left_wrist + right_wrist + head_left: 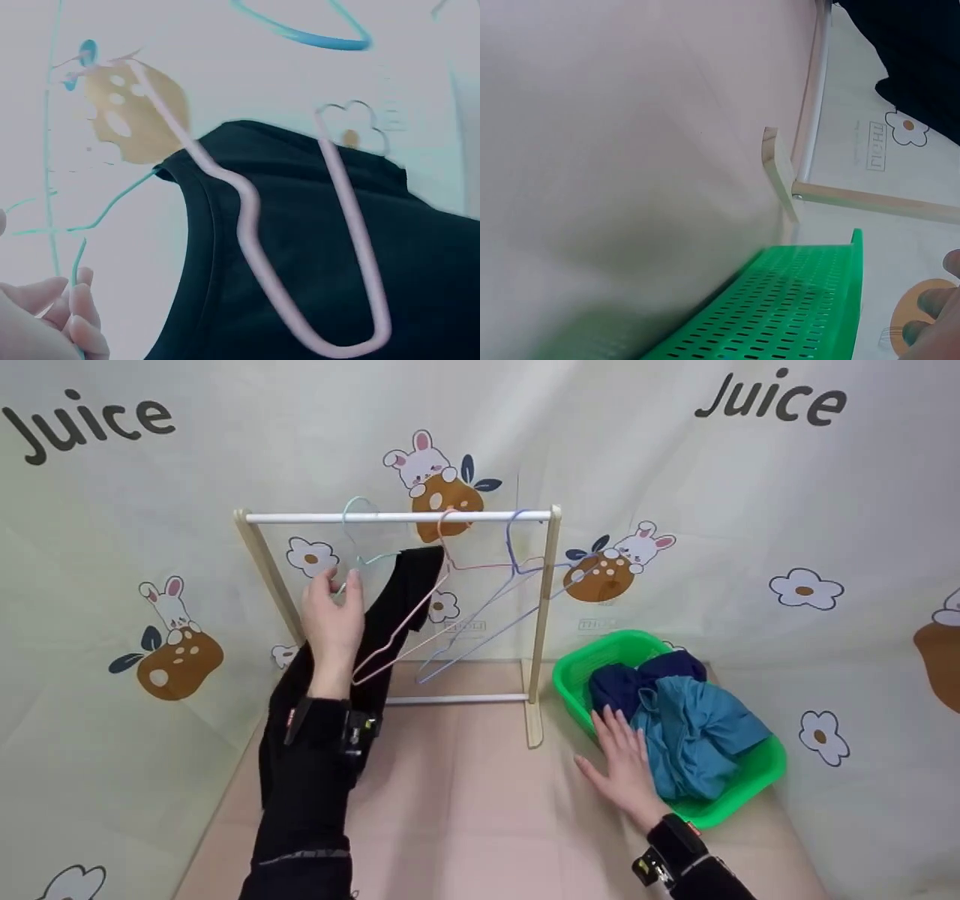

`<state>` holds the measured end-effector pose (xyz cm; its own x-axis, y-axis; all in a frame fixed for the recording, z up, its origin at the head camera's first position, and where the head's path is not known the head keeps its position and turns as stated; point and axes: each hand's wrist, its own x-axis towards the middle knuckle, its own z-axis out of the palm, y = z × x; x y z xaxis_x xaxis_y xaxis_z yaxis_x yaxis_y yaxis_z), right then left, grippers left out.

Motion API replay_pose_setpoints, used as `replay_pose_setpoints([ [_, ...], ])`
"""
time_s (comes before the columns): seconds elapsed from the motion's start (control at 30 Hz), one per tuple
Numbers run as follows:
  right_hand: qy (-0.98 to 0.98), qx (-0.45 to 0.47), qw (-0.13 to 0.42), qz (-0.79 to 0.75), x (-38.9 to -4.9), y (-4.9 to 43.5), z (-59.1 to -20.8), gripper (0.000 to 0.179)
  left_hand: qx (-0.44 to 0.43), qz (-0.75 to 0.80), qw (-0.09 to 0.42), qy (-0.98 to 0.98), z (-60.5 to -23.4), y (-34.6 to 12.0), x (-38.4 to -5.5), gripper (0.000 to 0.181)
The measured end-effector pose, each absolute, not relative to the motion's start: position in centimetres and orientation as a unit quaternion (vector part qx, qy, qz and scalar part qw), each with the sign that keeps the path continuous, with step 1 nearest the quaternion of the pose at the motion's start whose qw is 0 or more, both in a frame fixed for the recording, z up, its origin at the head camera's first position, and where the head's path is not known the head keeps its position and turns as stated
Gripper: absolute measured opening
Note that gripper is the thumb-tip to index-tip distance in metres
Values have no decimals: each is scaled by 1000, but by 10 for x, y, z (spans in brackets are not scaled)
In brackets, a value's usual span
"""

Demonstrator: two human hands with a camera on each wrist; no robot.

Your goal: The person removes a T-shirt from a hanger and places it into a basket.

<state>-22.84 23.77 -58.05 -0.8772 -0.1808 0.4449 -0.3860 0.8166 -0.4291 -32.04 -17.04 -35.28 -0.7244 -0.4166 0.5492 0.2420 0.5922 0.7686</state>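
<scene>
My left hand [334, 619] pinches the thin wire of a mint green clothes hanger [120, 196] between thumb and fingers. That hanger hooks over the rack's top rail, and a black garment [411, 577] hangs from its right arm, draping down behind my left forearm. Over the near left rim of a green basket [709, 814] my right hand [624, 769] is spread, its fingers straight beside a teal garment [690, 735]. A dark navy garment [615, 684] lies behind the teal one. In the right wrist view, only some fingertips show at the lower right edge.
The clothes rack [300, 518] has a white top rail and wooden posts. A pink hanger [255, 232] and a blue-purple hanger [509, 544] hang bare on it, right of the black garment. A printed curtain [750, 495] stands behind; a pinkish cloth [480, 810] covers the table.
</scene>
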Motion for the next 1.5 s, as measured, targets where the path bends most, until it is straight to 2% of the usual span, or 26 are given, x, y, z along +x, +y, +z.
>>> replay_pose_setpoints([
  [0.1,-932,152,198,262,-228,238,-581,77,52,-438,403,-802,-348,-175,-314,38],
  [0.2,-932,151,199,264,-228,239,-580,77,61,-418,416,-805,-350,-181,-308,32],
  [0.67,-923,177,203,275,-222,230,-581,77,123,-389,377,-831,-416,-196,-286,22],
  [1.13,-926,180,189,273,-217,225,-585,80,93,-372,424,-820,-475,-210,-268,20],
  [1.5,-919,189,198,282,-214,222,-588,79,24,-393,450,-802,-516,-216,-257,12],
])
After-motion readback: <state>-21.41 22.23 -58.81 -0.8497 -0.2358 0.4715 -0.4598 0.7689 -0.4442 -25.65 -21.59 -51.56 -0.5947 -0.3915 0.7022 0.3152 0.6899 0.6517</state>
